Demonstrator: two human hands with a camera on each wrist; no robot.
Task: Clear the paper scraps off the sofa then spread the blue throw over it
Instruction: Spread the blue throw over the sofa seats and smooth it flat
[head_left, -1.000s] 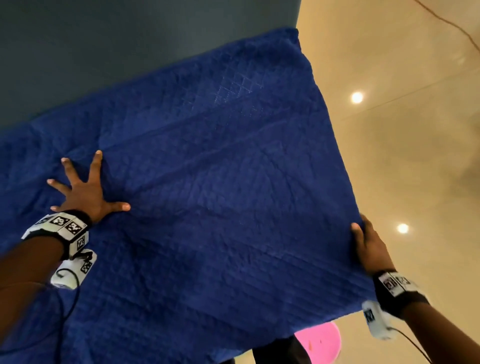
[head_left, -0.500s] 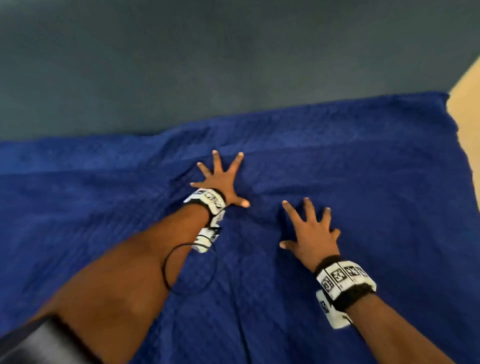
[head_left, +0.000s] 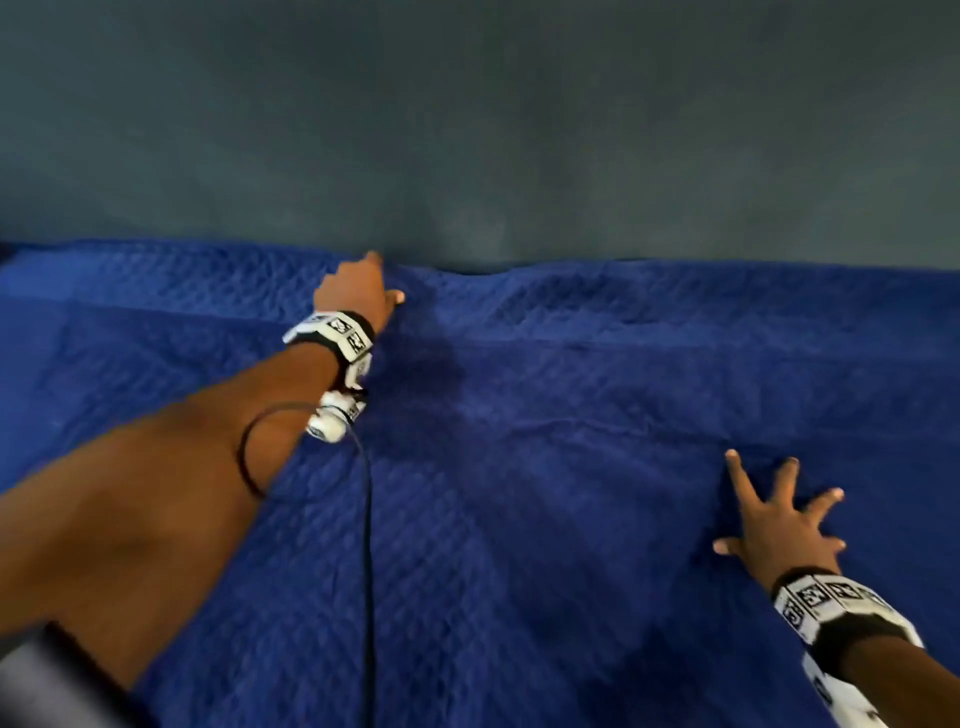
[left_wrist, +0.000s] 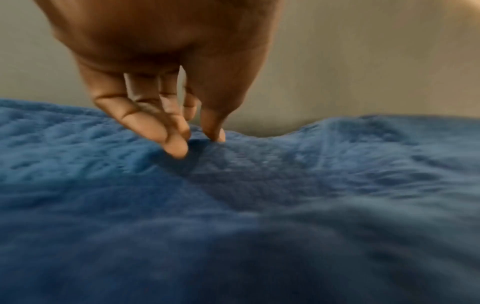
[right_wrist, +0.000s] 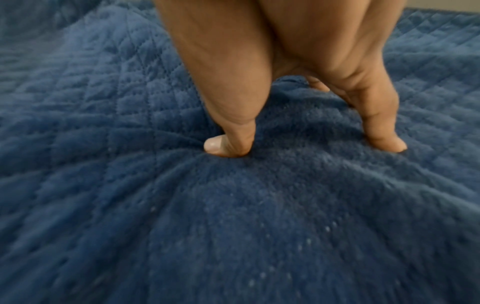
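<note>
The throw (head_left: 545, 493) is seen spread flat over the sofa (head_left: 493, 130) seat, its far edge lying along the foot of the grey-blue backrest, with a shallow dip in that edge just right of the left hand (head_left: 358, 291). The quilted cloth is covered with low wrinkles across the middle.

The left hand is stretched to the far edge of the throw. In the left wrist view its fingertips (left_wrist: 176, 148) are pressed down into the cloth beside the thumb, with a small ridge raised between them; whether the cloth is pinched or only pushed cannot be told.

The right hand (head_left: 779, 525) is laid on the throw toward the near right part of the seat, fingers straight and splayed wide, nothing grasped. In the right wrist view its thumb and a finger (right_wrist: 381, 135) are sunk into the pile, and folds are drawn in toward them.

A black cable (head_left: 368, 545) is hung from the left wrist band across the throw.
</note>
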